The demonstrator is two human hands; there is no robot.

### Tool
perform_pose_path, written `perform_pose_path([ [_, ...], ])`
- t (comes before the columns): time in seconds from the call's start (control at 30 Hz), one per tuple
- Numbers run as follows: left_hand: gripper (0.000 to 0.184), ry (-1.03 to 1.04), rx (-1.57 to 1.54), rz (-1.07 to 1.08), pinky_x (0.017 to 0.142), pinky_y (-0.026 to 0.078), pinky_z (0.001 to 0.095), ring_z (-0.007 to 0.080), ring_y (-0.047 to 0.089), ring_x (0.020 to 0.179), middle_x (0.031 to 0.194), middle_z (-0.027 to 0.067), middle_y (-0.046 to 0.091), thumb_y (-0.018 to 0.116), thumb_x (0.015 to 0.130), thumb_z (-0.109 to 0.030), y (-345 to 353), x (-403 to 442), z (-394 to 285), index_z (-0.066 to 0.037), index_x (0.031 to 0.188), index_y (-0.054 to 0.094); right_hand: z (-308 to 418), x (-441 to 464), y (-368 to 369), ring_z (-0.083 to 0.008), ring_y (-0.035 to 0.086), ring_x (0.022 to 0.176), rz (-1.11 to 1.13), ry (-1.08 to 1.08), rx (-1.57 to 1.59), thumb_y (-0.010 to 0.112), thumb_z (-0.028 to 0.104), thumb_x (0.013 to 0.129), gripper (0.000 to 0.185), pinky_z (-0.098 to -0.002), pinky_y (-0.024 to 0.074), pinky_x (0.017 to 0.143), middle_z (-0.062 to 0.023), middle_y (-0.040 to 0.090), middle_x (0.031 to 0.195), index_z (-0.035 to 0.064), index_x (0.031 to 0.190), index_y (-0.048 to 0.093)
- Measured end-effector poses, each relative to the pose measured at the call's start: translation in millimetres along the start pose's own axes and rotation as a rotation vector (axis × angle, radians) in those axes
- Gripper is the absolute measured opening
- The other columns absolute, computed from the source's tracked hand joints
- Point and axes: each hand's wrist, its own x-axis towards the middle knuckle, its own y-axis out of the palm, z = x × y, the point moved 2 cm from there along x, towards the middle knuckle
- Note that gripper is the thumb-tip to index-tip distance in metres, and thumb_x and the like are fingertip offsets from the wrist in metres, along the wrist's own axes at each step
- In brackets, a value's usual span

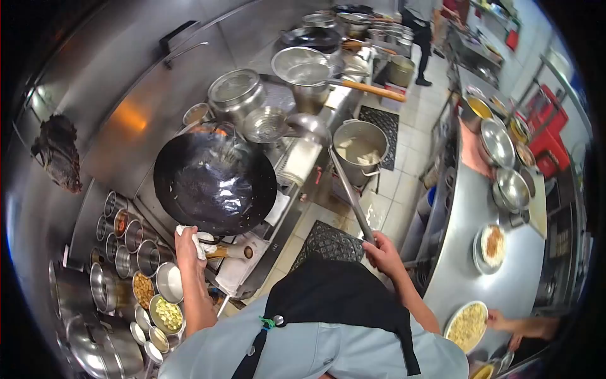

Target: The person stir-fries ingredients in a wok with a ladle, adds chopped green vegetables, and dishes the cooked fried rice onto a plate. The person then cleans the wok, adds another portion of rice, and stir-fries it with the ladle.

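My left hand (187,247) is closed around a folded white cloth (205,239) at the near rim of a black wok (214,180). The wok is tipped over the stove, and its dark inside shines with no food visible in it. In my right hand (382,254) is the end of a long-handled ladle (352,192). The ladle's bowl reaches forward, beside a round wire strainer (265,124). A bamboo brush (237,251) lies just right of my left hand.
At left stand several metal containers of ingredients, including chopped green vegetables (167,314). A stockpot (360,148) stands ahead on the right. On the right counter (505,278), another person's hand (499,321) touches a dish of yellowish food (467,325). Someone else stands far back.
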Motion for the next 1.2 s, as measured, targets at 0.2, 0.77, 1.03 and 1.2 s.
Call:
perform_pose_path([
  [0.2, 0.01, -0.295, -0.325, -0.144, 0.05, 0.052, 0.0353, 0.0217, 0.066, 0.065, 0.08, 0.002, 0.065, 0.066, 0.088, -0.019, -1, 35, 41, -0.015, 0.094, 0.059, 75, 73, 50, -0.006, 0.037, 0.041, 0.496, 0.314, 0.675, 0.05, 0.025, 0.11, 0.022, -0.0225, 0.0342, 0.035, 0.0019, 0.043, 0.064, 0.0071, 0.123, 0.053],
  [0.77, 0.025, -0.024, -0.623, -0.264, 0.067, 0.061, 0.0484, 0.0263, 0.068, 0.087, 0.103, 0.007, 0.064, 0.057, 0.096, -0.009, 85, 152, 146, -0.012, 0.12, 0.052, 201, 384, 165, -0.0148, 0.058, 0.053, 0.391, -0.357, -0.512, 0.063, 0.02, 0.097, 0.025, -0.0332, 0.0446, 0.044, -0.0052, 0.058, 0.067, 0.0004, 0.11, 0.056],
  [1.03, 0.031, -0.288, -0.327, -0.496, 0.07, 0.058, 0.0415, 0.022, 0.069, 0.085, 0.103, 0.0043, 0.068, 0.058, 0.105, -0.04, 139, 70, 88, -0.014, 0.122, 0.056, 281, 583, 392, -0.0197, 0.055, 0.048, 0.719, -0.222, -0.501, 0.059, 0.017, 0.097, 0.017, -0.0358, 0.042, 0.042, -0.0077, 0.055, 0.059, 0.0012, 0.091, 0.057],
  [1.2, 0.04, -0.204, -0.457, -0.499, 0.072, 0.06, 0.0357, 0.0203, 0.071, 0.089, 0.106, 0.012, 0.071, 0.059, 0.105, -0.038, 115, -49, 107, -0.001, 0.12, 0.062, 280, 643, 498, -0.0145, 0.059, 0.051, 0.585, 0.821, 0.75, 0.054, 0.015, 0.099, 0.014, -0.0275, 0.0544, 0.044, -0.004, 0.059, 0.068, 0.0062, 0.089, 0.059],
])
